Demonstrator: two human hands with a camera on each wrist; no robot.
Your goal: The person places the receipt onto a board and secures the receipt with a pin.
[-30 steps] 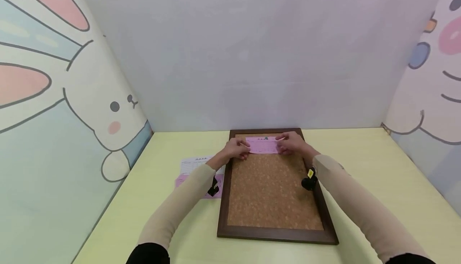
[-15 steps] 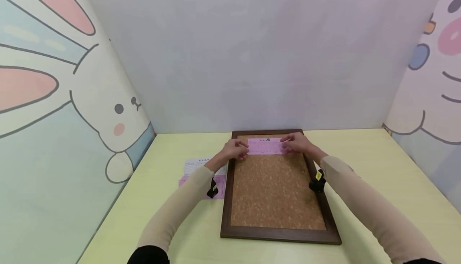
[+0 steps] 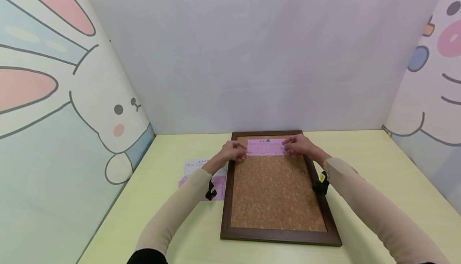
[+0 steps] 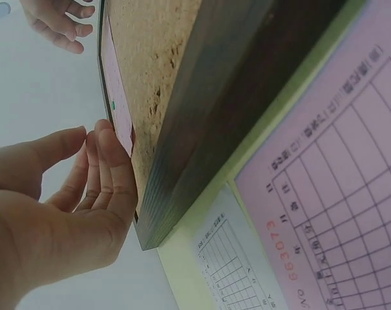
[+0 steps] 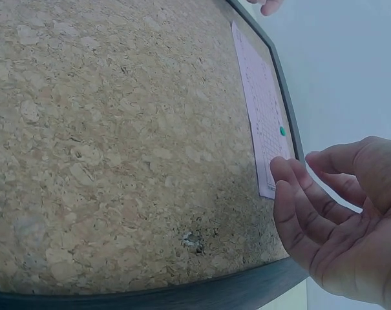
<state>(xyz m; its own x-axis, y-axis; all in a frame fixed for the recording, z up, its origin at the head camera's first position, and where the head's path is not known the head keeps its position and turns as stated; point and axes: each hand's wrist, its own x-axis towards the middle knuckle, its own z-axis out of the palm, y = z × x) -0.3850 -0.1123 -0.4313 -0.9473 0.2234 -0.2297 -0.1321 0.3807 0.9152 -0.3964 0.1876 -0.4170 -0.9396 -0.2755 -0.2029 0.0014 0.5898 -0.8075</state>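
A pink printed form [image 3: 265,148] lies across the top of the cork board [image 3: 277,192], with a green pushpin [image 5: 282,130] at its top middle. My left hand [image 3: 235,150] is at the form's left end, fingers bent loosely with the tips at the paper's edge. At the right end is my right hand [image 3: 299,144], its fingertips over the form's corner. In the right wrist view the thumb stands apart from the relaxed fingers. Whether the left fingertips touch the paper cannot be told.
A dark brown frame [image 3: 281,236] borders the cork. Left of it, partly under the left forearm, lie a white printed form [image 3: 194,166] and another pink form [image 4: 337,168] on the pale yellow table [image 3: 378,168]. A grey wall [image 3: 252,55] stands behind.
Both hands stay by the form's ends; the right hand has shifted slightly right, uncovering more of the form. The head view has shifted slightly. The form stays in place on the board.
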